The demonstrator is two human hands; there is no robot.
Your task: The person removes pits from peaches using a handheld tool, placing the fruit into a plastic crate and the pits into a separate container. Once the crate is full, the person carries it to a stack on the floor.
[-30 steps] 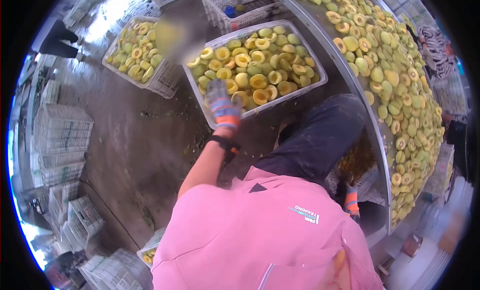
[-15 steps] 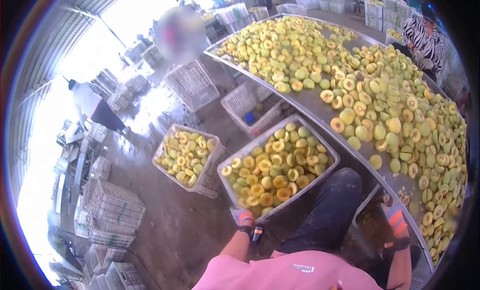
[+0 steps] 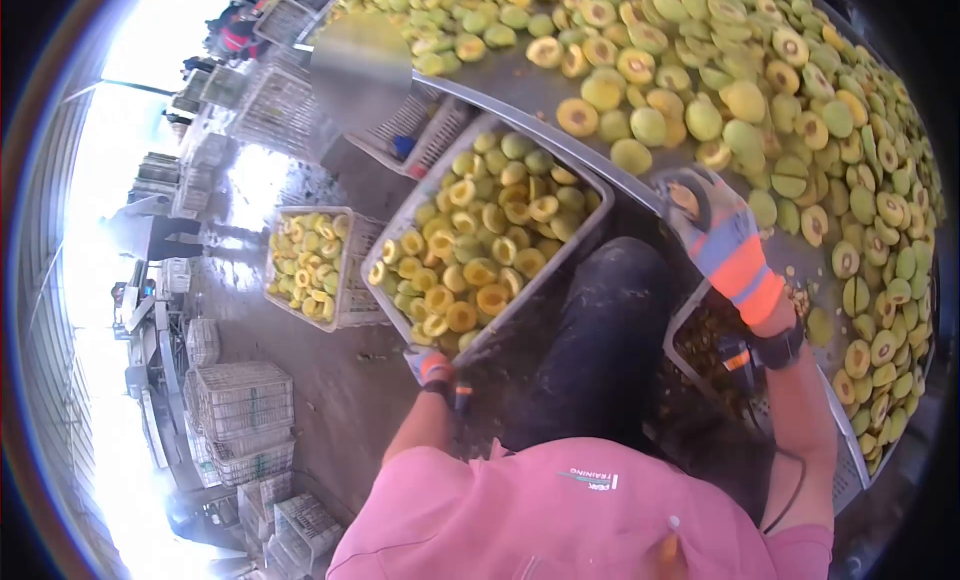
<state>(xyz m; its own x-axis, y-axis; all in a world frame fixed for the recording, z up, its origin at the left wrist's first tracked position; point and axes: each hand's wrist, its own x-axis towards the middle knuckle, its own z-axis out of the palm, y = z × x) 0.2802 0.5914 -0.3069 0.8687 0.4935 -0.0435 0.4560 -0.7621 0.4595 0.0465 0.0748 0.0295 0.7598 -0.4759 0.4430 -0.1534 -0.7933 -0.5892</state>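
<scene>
My left hand, in a grey and orange glove, grips the near corner of a plastic crate. Yellow-green fruit halves, many with hollow centres, fill this crate. My gloved right hand is at the near edge of the metal table. Its fingers curl round a dark, rounded object whose kind I cannot make out. Just beyond that hand lie halved fruits, several with pits still in them.
A smaller crate of fruit halves stands left of the large one. Below the table edge is a bin with dark scraps. Stacked crates stand at lower left, and a person bends at far left.
My right hand has moved up and inward from beside the bin to the table edge, near the fruit. My left hand stays at the crate corner. The camera view has turned.
</scene>
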